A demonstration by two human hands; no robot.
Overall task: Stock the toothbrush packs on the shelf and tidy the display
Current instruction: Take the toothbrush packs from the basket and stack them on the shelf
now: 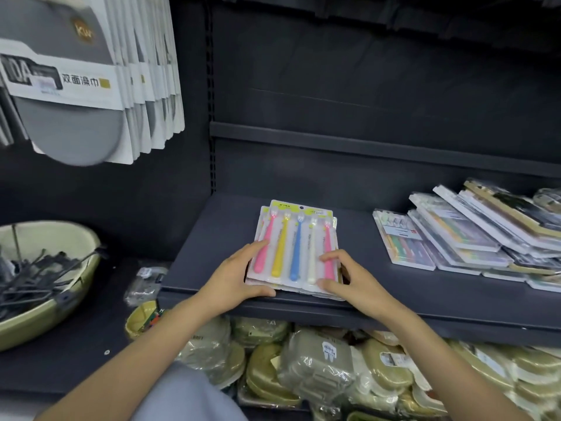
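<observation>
While the toothbrush packs (296,247) are lying stacked at the shelf (394,296) front, their brushes are pointing away from the person. The left hand (239,275) and right hand (349,278) are gripping the near corners, equally close.

Hanging grey bath mitts (76,86), a bowl of black clips (39,278), wrapped soap dishes (318,363) below.

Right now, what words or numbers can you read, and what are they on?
"双面澡巾": white band of the hanging grey pack.
"10A": same band, blurred, uncertain.
Gold round logo: unreadable.
Toothbrush pack header: too small.
Packs at right: too blurred.
</observation>
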